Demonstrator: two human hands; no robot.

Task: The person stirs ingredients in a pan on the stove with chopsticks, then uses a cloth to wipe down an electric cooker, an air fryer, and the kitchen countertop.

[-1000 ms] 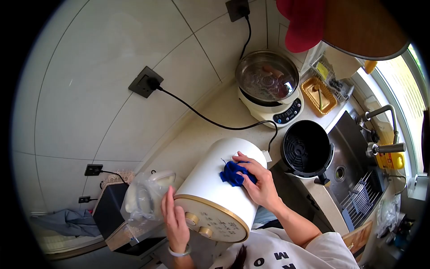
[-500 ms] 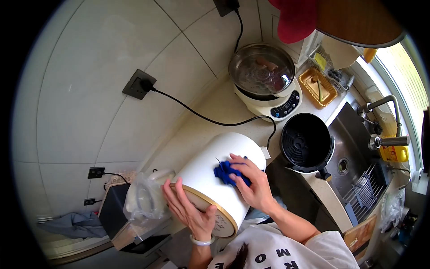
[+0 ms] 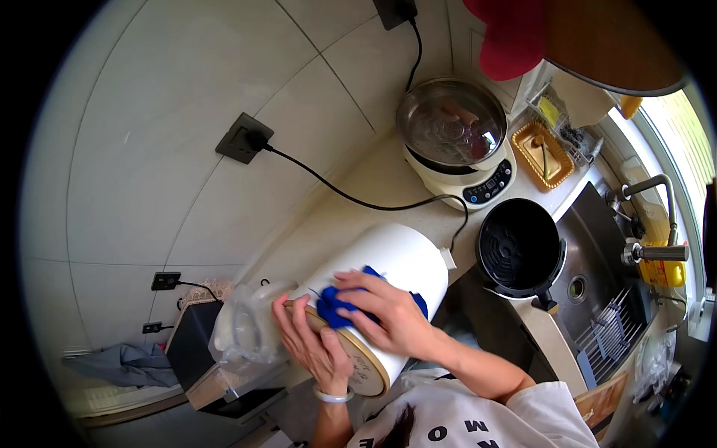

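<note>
A white, rounded air fryer body (image 3: pixel 396 257) lies tilted on its side at the counter's edge, its gold-rimmed end (image 3: pixel 366 371) with small dark markings turned toward me. My left hand (image 3: pixel 320 355) grips that rim, fingers over the edge and thumb against the end face. A bracelet circles the left wrist. With my right hand (image 3: pixel 392 317) I press a bunched blue cloth (image 3: pixel 332 308) against the white side, close to the rim. Part of the cloth is hidden under the fingers. A black cord (image 3: pixel 358 200) runs from the body to a wall socket (image 3: pixel 244 139).
The black fryer basket (image 3: pixel 520 246) stands at the counter corner beside the sink (image 3: pixel 590 224). Behind it, a glass-lidded cooker (image 3: pixel 452 123) sits near a gold tray (image 3: pixel 543 154). On the left are a plastic bag (image 3: pixel 246 321) and a dark box (image 3: pixel 193 336).
My right hand has slid the blue cloth down and left along the white side to the gold rim. The left hand stays on the rim. The view has shifted slightly.
</note>
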